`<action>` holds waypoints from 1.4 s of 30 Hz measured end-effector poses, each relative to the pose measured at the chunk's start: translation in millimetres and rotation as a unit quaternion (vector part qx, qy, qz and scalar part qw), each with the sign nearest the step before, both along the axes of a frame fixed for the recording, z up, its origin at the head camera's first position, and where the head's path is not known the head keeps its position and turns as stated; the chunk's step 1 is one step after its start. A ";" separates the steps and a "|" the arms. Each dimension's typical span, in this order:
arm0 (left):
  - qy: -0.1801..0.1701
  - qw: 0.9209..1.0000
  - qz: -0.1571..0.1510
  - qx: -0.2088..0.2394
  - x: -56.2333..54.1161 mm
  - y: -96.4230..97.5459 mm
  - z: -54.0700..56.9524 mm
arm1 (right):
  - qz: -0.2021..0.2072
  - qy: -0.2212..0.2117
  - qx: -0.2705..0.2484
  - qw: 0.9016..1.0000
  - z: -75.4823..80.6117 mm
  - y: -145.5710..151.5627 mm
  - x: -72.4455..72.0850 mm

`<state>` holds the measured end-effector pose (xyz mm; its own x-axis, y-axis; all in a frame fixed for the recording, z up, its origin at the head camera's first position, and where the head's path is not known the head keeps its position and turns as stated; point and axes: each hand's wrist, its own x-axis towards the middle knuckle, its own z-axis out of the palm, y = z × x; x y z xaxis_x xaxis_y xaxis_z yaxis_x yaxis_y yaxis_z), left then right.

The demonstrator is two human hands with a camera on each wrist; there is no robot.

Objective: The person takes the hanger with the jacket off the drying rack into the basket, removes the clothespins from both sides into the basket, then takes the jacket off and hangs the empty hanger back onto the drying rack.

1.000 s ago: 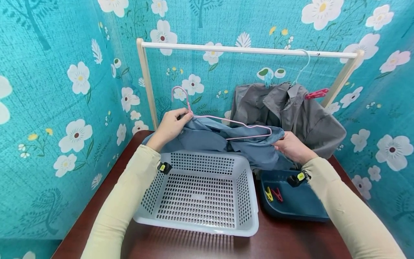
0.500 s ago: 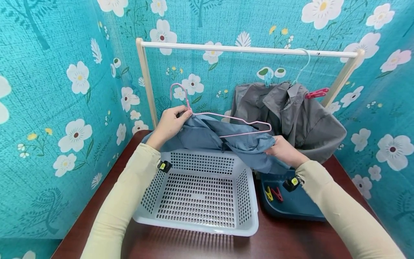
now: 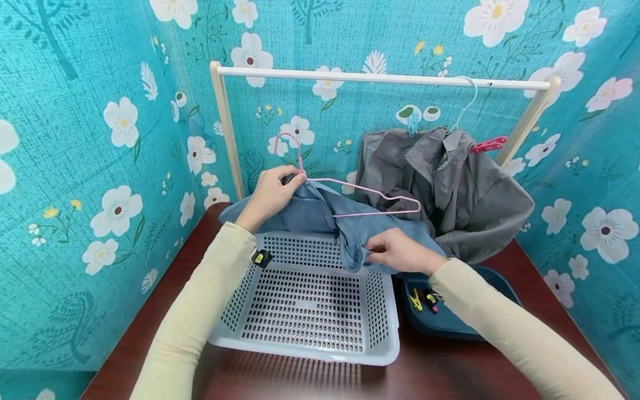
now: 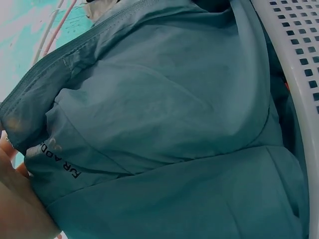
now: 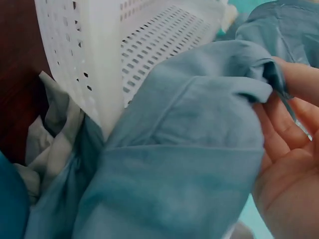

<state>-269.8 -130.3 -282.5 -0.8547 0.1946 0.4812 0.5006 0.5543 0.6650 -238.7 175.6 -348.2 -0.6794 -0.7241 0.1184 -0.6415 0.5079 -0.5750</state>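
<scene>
A blue jacket [image 3: 320,208] hangs in folds over the back of the basket, with a pink hanger [image 3: 382,195] partly inside it. The hanger's right arm sticks out bare, and its left arm is hidden in the cloth. At the hook's base my left hand [image 3: 272,194] pinches the hanger together with the jacket's collar. My right hand [image 3: 402,250] pinches an edge of the jacket lower down, over the basket's back right corner. Close up in the right wrist view, thumb and fingers hold a fold of the jacket [image 5: 189,124]. Dark lettering shows on the jacket in the left wrist view.
A grey perforated basket [image 3: 302,355] stands on the dark red table [image 3: 280,383]. Right of it, a navy tray [image 3: 465,330] holds a yellow clip [image 3: 415,300] and a red one. Behind, a white rail [image 3: 350,76] bears a grey jacket [image 3: 445,189] with clips on it.
My right hand has come left and down from the hanger's right end, pulling the jacket's edge with it. More of the hanger's right arm lies bare. My left hand has shifted slightly right.
</scene>
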 end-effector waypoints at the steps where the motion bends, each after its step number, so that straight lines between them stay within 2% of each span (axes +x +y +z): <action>1: 0.002 1.000 0.000 0.000 0.5 0.8 0.2 | 0.013 0.011 0.008 1.000 -1.6 -4.1 0.9; 5: 0.008 1.000 -0.003 0.003 0.5 2.3 -0.6 | 0.059 0.044 0.038 0.997 -7.2 -17.3 4.7; 8: 0.011 1.000 -0.004 0.000 -0.6 1.8 -2.8 | 0.082 0.049 0.057 0.994 -9.1 -22.8 7.0; 12: 0.009 1.000 -0.009 -0.011 -1.5 0.1 -4.9 | 0.094 0.021 0.091 0.991 -4.0 -25.4 10.2; 15: 0.001 1.000 -0.021 -0.017 -1.4 -0.3 -4.9 | 0.085 0.002 0.118 0.989 5.3 -21.8 12.7; 19: -0.008 0.999 -0.033 -0.024 -1.0 -1.9 -5.0 | 0.061 0.030 0.103 0.992 20.8 -13.2 14.2; 23: -0.017 0.999 -0.037 -0.032 0.3 -2.9 -5.8 | 0.020 0.101 0.031 0.994 38.4 -4.0 16.2; 27: -0.031 0.998 -0.042 -0.033 1.9 -2.0 -6.9 | -0.027 0.173 -0.048 0.983 52.5 5.6 16.9; 31: -0.030 0.998 -0.047 -0.040 1.5 -0.8 -8.3 | -0.066 0.218 -0.078 0.971 54.2 13.7 10.4; 33: -0.022 0.997 -0.055 -0.045 1.6 -0.1 -8.8 | -0.082 0.212 -0.074 0.971 51.7 17.2 6.1; 39: -0.002 0.995 -0.094 -0.037 2.6 -0.6 -9.1 | -0.111 0.132 -0.052 0.984 42.2 25.1 -4.0; 42: -0.008 0.993 -0.113 -0.031 3.0 -2.2 -9.5 | -0.116 0.130 -0.046 0.984 39.8 27.2 -8.1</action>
